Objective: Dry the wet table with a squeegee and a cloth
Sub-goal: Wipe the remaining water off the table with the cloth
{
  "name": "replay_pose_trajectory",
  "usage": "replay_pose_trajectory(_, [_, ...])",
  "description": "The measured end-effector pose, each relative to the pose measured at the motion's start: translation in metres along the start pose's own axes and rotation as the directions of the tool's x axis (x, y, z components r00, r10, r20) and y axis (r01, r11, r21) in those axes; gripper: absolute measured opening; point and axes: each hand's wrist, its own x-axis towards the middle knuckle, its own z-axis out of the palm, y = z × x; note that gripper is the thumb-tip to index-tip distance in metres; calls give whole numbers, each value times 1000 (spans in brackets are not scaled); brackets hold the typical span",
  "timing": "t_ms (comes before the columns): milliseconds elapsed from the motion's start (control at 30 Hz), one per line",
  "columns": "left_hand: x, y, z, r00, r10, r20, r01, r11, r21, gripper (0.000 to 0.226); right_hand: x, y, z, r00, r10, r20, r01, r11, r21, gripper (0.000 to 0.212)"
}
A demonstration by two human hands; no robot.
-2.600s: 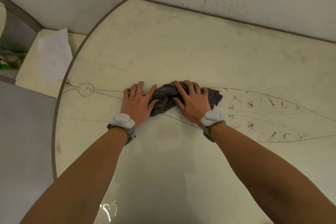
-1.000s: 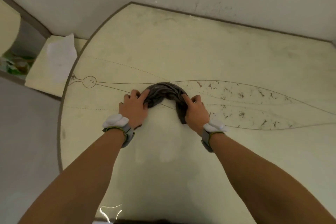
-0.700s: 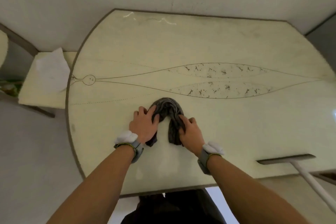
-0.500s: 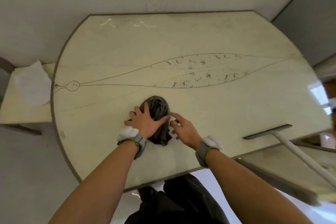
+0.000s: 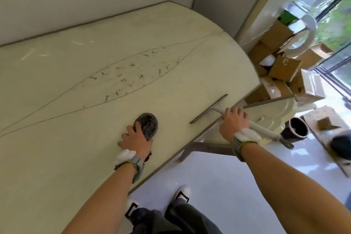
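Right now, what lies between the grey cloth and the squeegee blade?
Nothing; the head view shows bare cream tabletop between the grey bunched cloth and the dark squeegee blade.

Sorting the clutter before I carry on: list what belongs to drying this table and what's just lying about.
Job: table; grey cloth, gripped by the left hand; squeegee, gripped by the right hand.
Lying about: cardboard boxes; dark round container on the floor.
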Motion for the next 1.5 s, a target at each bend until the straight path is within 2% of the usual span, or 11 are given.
replay_pose_trajectory(133, [2, 11, -4, 999, -44, 21, 48, 920, -388, 70, 12, 35, 5, 999, -23, 39, 26, 996, -82, 41])
replay_pose_trajectory(267, [-5, 28, -22, 999, -9, 31, 28, 738, -674, 49, 17, 35, 2, 987, -150, 50, 147, 988, 56, 23])
replay_pose_trajectory(467, [-16, 77, -75, 969, 234, -84, -219, 646, -731, 35, 2, 40, -56, 992, 76, -104, -30, 922, 385, 23])
replay_pose_trajectory(600, [-40, 110, -91, 907, 409, -97, -340, 579, -741, 36, -50, 75, -89, 942, 306, -138, -212, 860, 464, 26])
replay_pose_trajectory(700, [-72, 123, -91, 851, 515, -105, -414, 533, -738, 51, -109, 92, -89, 870, 473, -142, -342, 783, 519, 27])
replay_pose_trajectory(800, [-127, 131, -85, 775, 617, -138, -531, 516, -672, 59, -194, 103, -66, 773, 630, -68, -458, 630, 627, 25])
replay_pose_trajectory(933, [-227, 138, -48, 626, 766, -149, -665, 424, -615, 70, -329, 136, -17, 613, 790, 14, -601, 455, 657, 27])
replay_pose_trajectory(1067, [-322, 129, 14, 407, 913, 6, -738, 333, -587, 70, -468, 148, 35, 371, 921, 120, -724, 206, 659, 32])
replay_pose_trajectory(1200, [-414, 94, 84, 271, 929, 253, -727, 370, -579, 68, -606, 127, 94, 191, 938, 290, -768, -41, 639, 39])
replay_pose_trajectory(1400, [-513, 10, 186, 182, 858, 480, -775, 425, -467, 70, -777, 67, 213, -17, 872, 489, -788, -313, 530, 39])
replay_pose_trajectory(1500, [-549, -33, 239, 213, 811, 545, -784, 475, -400, 71, -836, 48, 276, -46, 808, 587, -721, -433, 540, 34])
